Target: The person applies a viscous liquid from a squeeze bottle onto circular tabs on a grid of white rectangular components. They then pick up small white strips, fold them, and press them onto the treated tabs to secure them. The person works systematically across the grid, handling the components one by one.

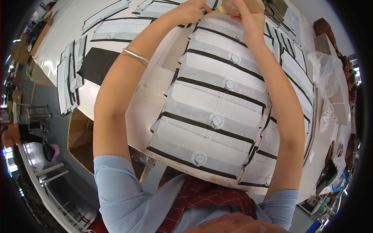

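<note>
A row of overlapping white and grey panels with black edge strips runs up the table in front of me. Each of the nearer ones carries a small round disc. At the top of the view my right hand is wrapped round a translucent squeeze bottle with yellowish contents. Its nozzle points left, over the far end of the row. Close to that nozzle is my left hand, its fingers stretched out toward the far panels and holding nothing that I can see. The top edge cuts off part of both hands.
More panels lie at the far left and to the right. A black sheet rests left of my left arm. Below the table's left edge stands an open cardboard box. Clear plastic wrap hangs at the right.
</note>
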The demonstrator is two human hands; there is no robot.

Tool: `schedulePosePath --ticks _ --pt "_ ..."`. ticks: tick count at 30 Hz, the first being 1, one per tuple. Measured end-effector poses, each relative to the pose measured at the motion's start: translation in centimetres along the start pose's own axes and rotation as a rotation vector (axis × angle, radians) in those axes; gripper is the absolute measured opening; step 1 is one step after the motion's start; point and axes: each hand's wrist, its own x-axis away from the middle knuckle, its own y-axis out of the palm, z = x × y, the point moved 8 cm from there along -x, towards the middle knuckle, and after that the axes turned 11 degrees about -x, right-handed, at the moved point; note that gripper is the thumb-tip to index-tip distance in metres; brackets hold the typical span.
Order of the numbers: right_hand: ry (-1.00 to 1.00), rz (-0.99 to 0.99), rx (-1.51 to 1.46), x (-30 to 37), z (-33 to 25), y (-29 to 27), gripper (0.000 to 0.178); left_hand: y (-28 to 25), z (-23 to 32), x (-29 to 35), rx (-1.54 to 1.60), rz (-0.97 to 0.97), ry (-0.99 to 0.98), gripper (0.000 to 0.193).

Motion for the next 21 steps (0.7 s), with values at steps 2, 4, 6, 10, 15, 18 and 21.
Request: schedulePosePath --ticks 2,4,6,10,15,18,21 --pt "0.025 0.013 -0.013 0.4 0.1 -0.1 0.027 0.0 0.2 0.0 -0.025 -0.010 -0.012 0.085" --pt "0.053 0.017 -0.009 0.7 0.1 -0.1 0.028 -0.2 0.3 0.0 -0.056 -0.007 -0.030 0.083" --pt "0.089 0.018 0.012 1.0 0.1 -0.1 0.029 -0.1 -0.1 -0.2 -0.105 0.024 0.006 0.081" --pt "0.126 0.025 0.009 1.6 -0.1 -0.2 0.034 0.1 -0.5 -0.3 -0.099 0.027 0.012 0.079" --pt "0.309 0.055 -0.342 1.5 0.4 -0.8 0.041 -0.7 -0.3 0.1 -0.141 0.142 0.081 0.082" --pt "0.398 0.164 -0.544 2.1 -2.7 -3.0 0.044 -2.5 -1.9 0.7 0.104 0.127 0.007 0.083" --pt "0.216 0.101 -0.486 3.0 -11.0 -6.5 0.044 -6.5 -2.6 2.0 0.271 0.259 -0.159 0.082"
